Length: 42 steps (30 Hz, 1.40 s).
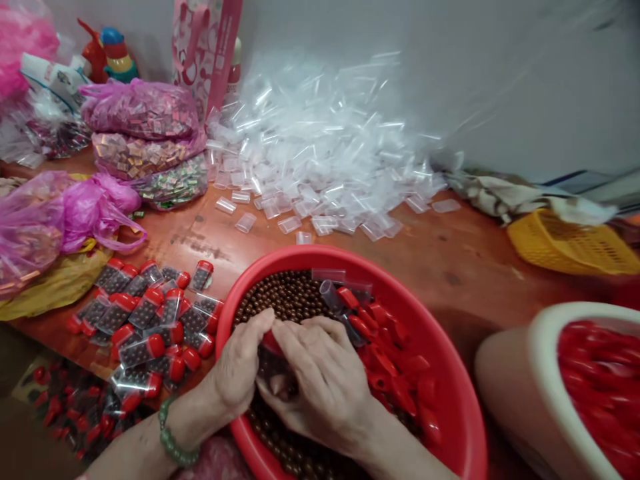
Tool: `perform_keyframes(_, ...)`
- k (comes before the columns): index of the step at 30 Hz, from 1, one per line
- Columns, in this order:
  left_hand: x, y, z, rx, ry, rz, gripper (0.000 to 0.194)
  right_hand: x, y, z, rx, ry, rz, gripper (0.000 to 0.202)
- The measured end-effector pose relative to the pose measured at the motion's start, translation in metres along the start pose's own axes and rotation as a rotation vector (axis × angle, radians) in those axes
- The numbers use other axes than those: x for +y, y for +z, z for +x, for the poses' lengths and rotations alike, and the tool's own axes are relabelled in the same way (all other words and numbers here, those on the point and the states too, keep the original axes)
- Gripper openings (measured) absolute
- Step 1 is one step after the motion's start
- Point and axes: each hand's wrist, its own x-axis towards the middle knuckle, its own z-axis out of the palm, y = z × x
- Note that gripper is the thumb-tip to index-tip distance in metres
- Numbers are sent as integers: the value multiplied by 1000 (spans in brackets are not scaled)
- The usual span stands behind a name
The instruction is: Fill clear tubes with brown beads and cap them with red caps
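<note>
Over a red basin (453, 373), my left hand (243, 363) and my right hand (325, 383) come together around one small clear plastic container (273, 363) with a red cap. Both hands are closed on it, and my right fingers lie across its capped end. Fingers partly hide the container, so how far the cap is seated cannot be told. Brown round balls (285, 297) fill much of the basin below. Red caps (395, 373) and a few clear tubes (331, 293) lie at its right side.
Filled red-capped containers (150, 320) are heaped left of the basin, with more below the table edge. Clear empty tubes (325, 153) form a pile at the back. Pink bags (145, 110) stand left; a white bucket (535, 360) of red caps and a yellow basket (565, 243) stand right.
</note>
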Motion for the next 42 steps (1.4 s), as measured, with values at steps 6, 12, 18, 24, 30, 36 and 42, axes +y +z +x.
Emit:
perform_keyframes(6, 7, -24, -18, -18, 298, 268, 38, 7, -16, 2, -172, 49, 187, 50)
perform_keyframes(12, 38, -84, -28, 368, 542, 579, 37, 84, -16, -11, -452, 495, -191, 22)
perform_keyframes(18, 34, -118, -16, 737, 648, 1270, 27, 108, 1, -18, -583, 575, -198, 16)
perform_keyframes(24, 40, -46, -15, 351, 840, 934, 25, 104, 2, -15, -579, 625, -27, 32)
perform_keyframes(30, 26, -10, -5, -4, 771, 931, 16, 79, 18, 1, -676, 767, 126, 27)
perform_keyframes(36, 21, -15, 2, -120, 760, 1092, 25, 55, 18, -8, -892, 855, 372, 18)
perform_keyframes(42, 38, -12, -1, -438, 633, 1288, 10, 62, 17, -17, -1113, 1047, 861, 20)
